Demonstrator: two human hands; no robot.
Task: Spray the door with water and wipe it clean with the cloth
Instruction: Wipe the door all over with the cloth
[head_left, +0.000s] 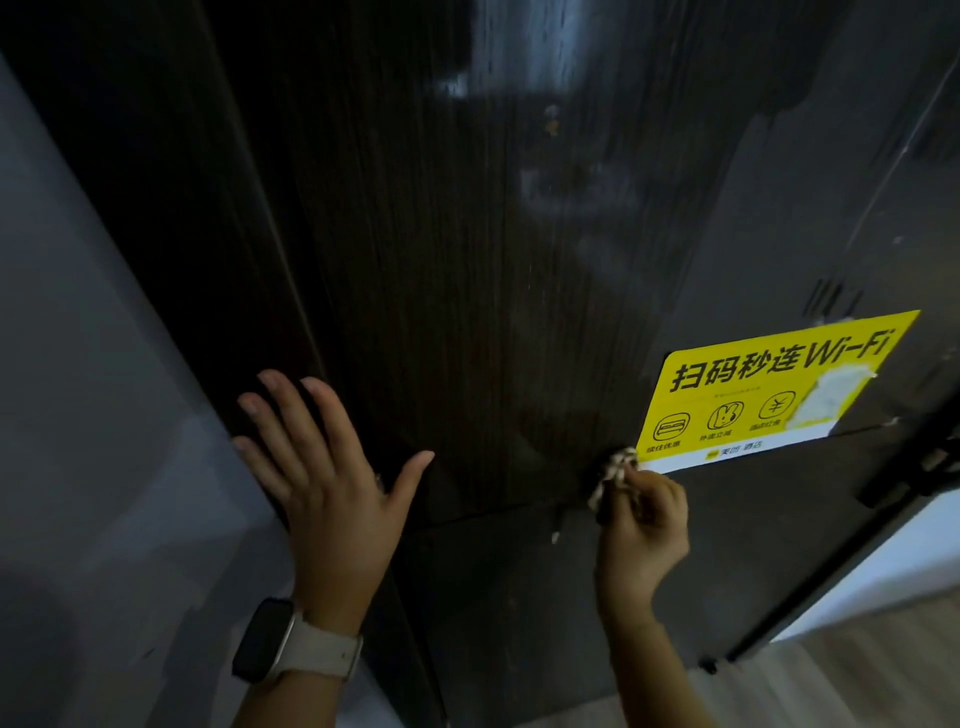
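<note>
A tall dark wood-grain door (467, 270) fills the view, with pale wet streaks shining on its upper part. My left hand (327, 467) lies flat with spread straight fingers against the door's left edge; a watch sits on that wrist. My right hand (644, 525) grips a bunched, patterned light-and-dark cloth (613, 475) and holds it against the door, just at the lower left corner of a yellow Wi-Fi sticker (769, 395). No spray bottle is in view.
A grey wall (93, 415) runs along the left of the door. At the right, a dark door handle (914, 483) sticks out near the door's edge, with pale wood-look floor (857, 680) below it.
</note>
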